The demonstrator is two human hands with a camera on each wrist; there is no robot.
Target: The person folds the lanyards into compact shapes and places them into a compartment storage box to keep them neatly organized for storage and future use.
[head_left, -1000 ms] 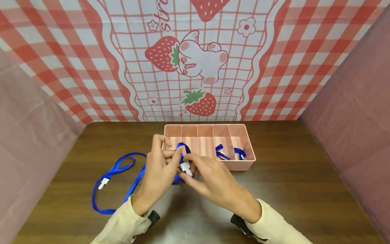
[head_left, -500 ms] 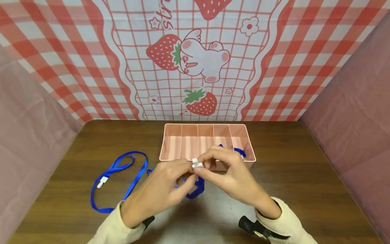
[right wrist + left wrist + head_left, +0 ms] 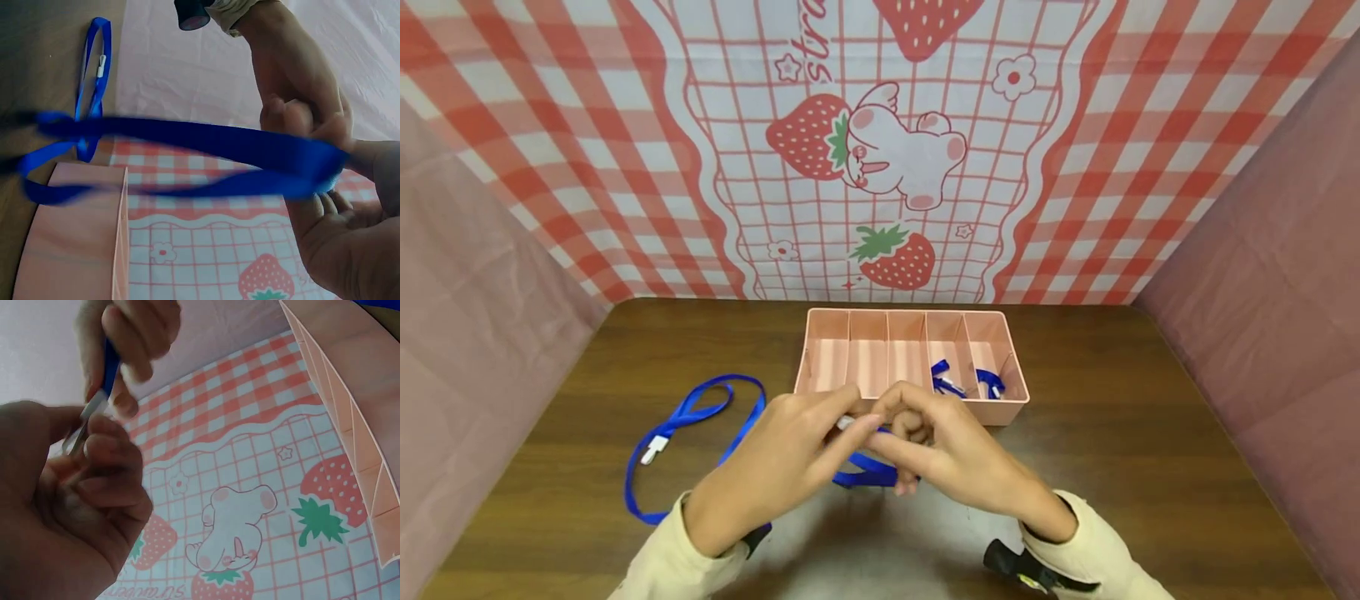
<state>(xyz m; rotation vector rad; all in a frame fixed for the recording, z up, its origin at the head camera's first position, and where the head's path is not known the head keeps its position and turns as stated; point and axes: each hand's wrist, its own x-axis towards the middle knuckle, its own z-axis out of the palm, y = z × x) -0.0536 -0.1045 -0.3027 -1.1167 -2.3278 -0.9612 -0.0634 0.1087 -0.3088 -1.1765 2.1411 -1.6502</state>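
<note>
Both hands meet just in front of the pink box (image 3: 1000,413), working on a blue lanyard (image 3: 868,472) with a white clip. In the left wrist view, my left hand (image 3: 775,454) pinches the white clip (image 3: 95,405) between thumb and curled fingers. My right hand (image 3: 958,450) holds the blue strap close to the clip, its fingertips near the left thumb. The strap (image 3: 206,139) hangs in a long loop below the hands and is blurred in the right wrist view. Most of the clip is hidden by fingers in the head view.
A second blue lanyard (image 3: 629,483) lies loosely looped on the brown table at left, with its white clip (image 3: 655,448). In the two right compartments of the box sit folded blue lanyards (image 3: 990,382). A strawberry-print cloth (image 3: 902,167) stands behind the table.
Both hands have come back from over the box's left side to in front of it. The clip has turned and is now mostly covered by the left fingers; the strap hangs below.
</note>
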